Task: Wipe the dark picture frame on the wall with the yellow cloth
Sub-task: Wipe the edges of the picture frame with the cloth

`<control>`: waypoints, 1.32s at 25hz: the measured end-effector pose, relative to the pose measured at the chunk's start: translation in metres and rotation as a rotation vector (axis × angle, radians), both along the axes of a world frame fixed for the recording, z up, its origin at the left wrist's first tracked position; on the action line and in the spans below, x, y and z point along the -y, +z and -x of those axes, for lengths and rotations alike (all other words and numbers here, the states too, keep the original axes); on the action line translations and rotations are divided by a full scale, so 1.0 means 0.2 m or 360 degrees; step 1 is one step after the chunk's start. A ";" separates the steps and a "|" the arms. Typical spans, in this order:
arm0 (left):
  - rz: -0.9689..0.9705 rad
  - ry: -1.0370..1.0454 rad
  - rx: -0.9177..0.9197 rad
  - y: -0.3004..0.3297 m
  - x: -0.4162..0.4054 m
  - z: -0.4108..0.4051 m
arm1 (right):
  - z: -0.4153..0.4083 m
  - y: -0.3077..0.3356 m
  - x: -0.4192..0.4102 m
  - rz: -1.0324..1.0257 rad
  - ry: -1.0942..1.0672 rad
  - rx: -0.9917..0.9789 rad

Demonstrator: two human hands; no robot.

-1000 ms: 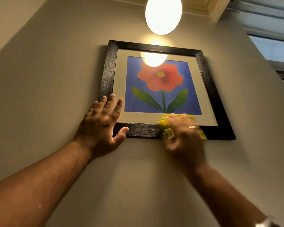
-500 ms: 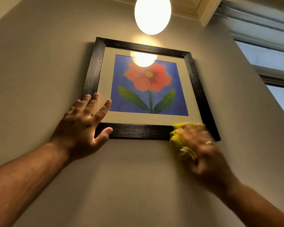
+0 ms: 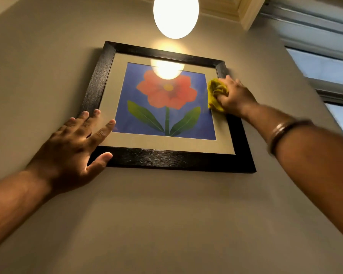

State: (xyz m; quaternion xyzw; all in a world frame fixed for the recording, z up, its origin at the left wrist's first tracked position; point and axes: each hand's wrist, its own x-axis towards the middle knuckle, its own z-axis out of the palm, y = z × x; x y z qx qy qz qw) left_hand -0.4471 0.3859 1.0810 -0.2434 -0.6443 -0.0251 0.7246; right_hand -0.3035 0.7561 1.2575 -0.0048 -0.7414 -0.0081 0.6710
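**Operator:** Head view is all I have, looking up the wall. The dark picture frame (image 3: 178, 161) hangs just below a glowing lamp (image 3: 175, 15). My right hand (image 3: 235, 95) is clenched around the yellow cloth (image 3: 215, 93), bunched into a wad and pressed on the frame's right side rail, near the upper corner. My left hand (image 3: 75, 143) grips nothing: fingers spread flat over the lower left corner, thumb against the bottom rail.

**Observer:** How do you expect the frame to behave under the cloth?

**Operator:** Stiff, I'd judge, but only hung, so free to swing or tilt when I push along one rail. That is why I keep a flat palm on the opposite corner instead of gripping. The front reflects the lamp, so I take it for glass: fragile, and slick under the cloth. The cloth itself is soft and light, and crumples to fit the rail.

**Observer:** And its look?

**Operator:** Near-black wood with a fine streaked grain and mitred corners. Inside sits a pale beige mat, then a blue print with a red-orange flower (image 3: 167, 89), yellow centre, two green leaves. It seems to hang slightly askew, though the wide lens may be exaggerating that. A window (image 3: 329, 74) sits to the right.
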 end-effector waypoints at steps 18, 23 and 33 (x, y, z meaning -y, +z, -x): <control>-0.0112 0.0778 0.0736 -0.05 -0.10 -0.31 | -0.21 -0.86 -0.22 -0.0404 0.0100 0.0087; 0.0134 0.0839 0.0633 -0.21 0.04 -0.55 | -0.34 -0.84 -0.06 -0.0222 -0.0258 0.0414; 0.0417 -0.0051 0.1611 -0.68 0.71 -1.07 | -0.25 -1.62 1.44 -0.0393 0.0888 0.1103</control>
